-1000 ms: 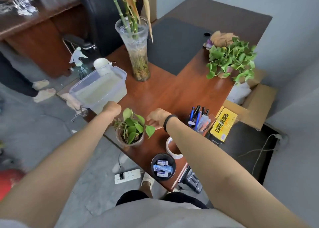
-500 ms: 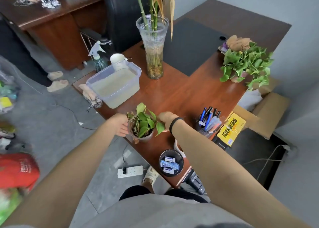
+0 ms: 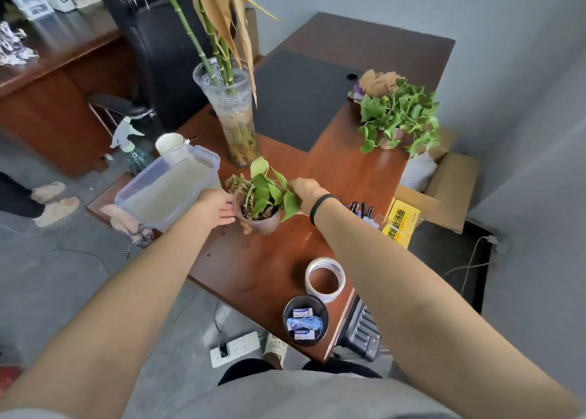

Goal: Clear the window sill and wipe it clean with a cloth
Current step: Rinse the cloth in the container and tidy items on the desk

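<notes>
Nearest, by the near corner of the bench, a black dish holds small boxes, with a tape roll just beyond it.

Further in, about the middle of the bench's left half, is the small potted plant, between both hands. The left hand has its fingers curled against the pot's left wall and grips it. The right hand is at the far right side of the foliage with its back to the camera. Its fingers are hidden behind the leaves, so I cannot tell whether they hold the pot or only touch the plant. Nor is it clear whether the pot's base rests on the wood or hangs just above it.

The pot looks small and light, with a stiff, smooth wall that could slip under a loose hold. The stems and leaves are soft and would tear or bend if they took the load, and the soil sits loose near the rim. The safest hold is low on the pot wall, on opposite sides. The pot should stay upright, with no weight carried through the leaves.

At the left edge a crumpled cloth hangs beside a clear tub. Behind the pot stands a tall glass vase of bamboo stalks, top-heavy by the look of it and close enough to be knocked. A bushier leafy plant stands near the far right edge. No window sill is in view.
</notes>
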Demonstrator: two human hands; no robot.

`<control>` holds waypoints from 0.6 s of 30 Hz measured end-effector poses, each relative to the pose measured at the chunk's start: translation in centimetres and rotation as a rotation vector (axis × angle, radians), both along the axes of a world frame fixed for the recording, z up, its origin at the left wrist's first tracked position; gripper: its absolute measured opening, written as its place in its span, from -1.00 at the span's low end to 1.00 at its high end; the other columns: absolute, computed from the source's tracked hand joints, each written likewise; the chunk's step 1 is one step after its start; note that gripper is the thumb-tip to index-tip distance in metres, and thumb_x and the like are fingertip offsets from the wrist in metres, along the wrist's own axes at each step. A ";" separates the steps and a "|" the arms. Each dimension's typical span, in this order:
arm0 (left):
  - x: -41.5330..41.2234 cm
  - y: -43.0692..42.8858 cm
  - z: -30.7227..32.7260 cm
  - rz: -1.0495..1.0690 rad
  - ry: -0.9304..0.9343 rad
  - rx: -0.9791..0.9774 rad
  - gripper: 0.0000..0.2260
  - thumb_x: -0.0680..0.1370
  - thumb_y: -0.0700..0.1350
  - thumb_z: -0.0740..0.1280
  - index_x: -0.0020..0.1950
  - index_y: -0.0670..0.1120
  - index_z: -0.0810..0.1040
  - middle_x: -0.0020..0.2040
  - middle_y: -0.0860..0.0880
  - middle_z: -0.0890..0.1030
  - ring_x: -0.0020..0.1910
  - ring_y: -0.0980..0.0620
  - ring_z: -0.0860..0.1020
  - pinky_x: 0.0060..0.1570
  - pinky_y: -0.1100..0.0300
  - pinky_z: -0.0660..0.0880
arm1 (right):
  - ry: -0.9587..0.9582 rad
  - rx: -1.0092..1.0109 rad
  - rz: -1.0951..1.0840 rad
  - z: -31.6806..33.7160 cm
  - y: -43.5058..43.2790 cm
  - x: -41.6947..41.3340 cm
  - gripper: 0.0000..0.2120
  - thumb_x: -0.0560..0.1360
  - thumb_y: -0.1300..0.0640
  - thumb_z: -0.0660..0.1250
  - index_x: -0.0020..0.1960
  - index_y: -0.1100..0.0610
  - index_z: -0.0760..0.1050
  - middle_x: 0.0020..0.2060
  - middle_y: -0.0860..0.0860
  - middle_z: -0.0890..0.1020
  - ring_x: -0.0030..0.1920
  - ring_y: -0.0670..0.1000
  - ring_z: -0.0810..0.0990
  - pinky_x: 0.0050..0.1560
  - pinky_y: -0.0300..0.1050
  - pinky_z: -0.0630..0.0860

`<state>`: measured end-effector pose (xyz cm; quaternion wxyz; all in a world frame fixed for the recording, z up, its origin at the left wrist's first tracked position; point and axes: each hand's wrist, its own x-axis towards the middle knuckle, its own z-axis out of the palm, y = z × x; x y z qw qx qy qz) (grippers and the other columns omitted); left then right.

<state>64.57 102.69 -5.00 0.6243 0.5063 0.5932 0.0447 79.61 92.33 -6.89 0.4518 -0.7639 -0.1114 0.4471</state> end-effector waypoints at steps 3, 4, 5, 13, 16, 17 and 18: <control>3.3 0.0 1.4 -0.059 -0.089 0.053 -0.83 0.60 -0.21 0.20 0.15 -0.20 0.49 0.04 -0.15 0.55 0.07 -0.08 0.52 0.04 0.04 0.46 | 0.034 0.059 -0.109 1.5 -0.5 3.0 -0.83 0.53 0.20 0.20 -0.22 0.05 0.34 0.31 0.22 0.45 -0.11 0.03 0.42 0.20 -0.01 0.45; 4.6 -0.2 1.9 -0.057 -0.119 0.057 -0.87 0.60 -0.21 0.21 0.10 -0.18 0.50 -0.02 -0.12 0.57 0.00 -0.07 0.53 0.02 0.04 0.46 | 0.057 0.075 -0.143 2.2 -0.9 3.9 -0.79 0.53 0.22 0.20 -0.26 0.05 0.32 0.27 0.22 0.47 -0.15 0.03 0.42 0.16 -0.01 0.46; 5.6 -0.3 2.0 -0.066 -0.137 0.059 -0.88 0.59 -0.21 0.20 0.05 -0.17 0.51 -0.10 -0.10 0.58 -0.03 -0.06 0.54 0.01 0.03 0.47 | 0.061 0.093 -0.180 2.8 -1.3 4.6 -0.77 0.53 0.22 0.20 -0.28 0.05 0.31 0.19 0.21 0.49 -0.18 0.03 0.42 0.09 -0.03 0.47; 16.0 -2.8 2.6 -0.304 -0.252 0.050 -0.85 0.58 -0.15 0.22 0.13 -0.10 0.50 -0.07 -0.09 0.57 -0.01 -0.06 0.52 0.05 0.01 0.47 | 0.077 0.135 -0.631 2.7 -4.5 14.2 -0.65 0.50 0.05 0.30 0.19 0.23 0.43 0.08 0.09 0.55 0.11 0.11 0.54 0.26 0.04 0.44; 19.6 -3.6 1.9 -0.383 -0.267 0.014 -0.80 0.60 -0.13 0.19 0.18 -0.10 0.51 -0.05 -0.08 0.59 0.00 -0.05 0.53 0.07 0.00 0.46 | 0.065 0.084 -0.723 -2.0 -6.1 19.4 -0.43 0.39 -0.05 0.36 0.30 0.22 0.39 0.19 0.12 0.55 0.13 0.18 0.55 0.19 0.15 0.49; 20.6 -3.9 1.6 -0.400 -0.265 0.006 -0.79 0.60 -0.12 0.20 0.19 -0.10 0.51 -0.02 -0.08 0.59 0.01 -0.05 0.53 0.06 0.00 0.47 | 0.080 0.076 -0.770 -2.5 -6.7 20.1 -0.39 0.38 -0.10 0.35 0.32 0.20 0.38 0.22 0.12 0.54 0.14 0.19 0.55 0.18 0.17 0.49; 21.6 -4.0 1.2 -0.413 -0.268 -0.002 -0.78 0.60 -0.10 0.21 0.20 -0.10 0.51 -0.01 -0.09 0.59 0.01 -0.05 0.53 0.05 0.01 0.48 | 0.090 0.095 -0.823 -1.9 -7.3 20.1 -0.39 0.40 -0.12 0.33 0.33 0.20 0.37 0.24 0.11 0.52 0.16 0.19 0.53 0.19 0.18 0.48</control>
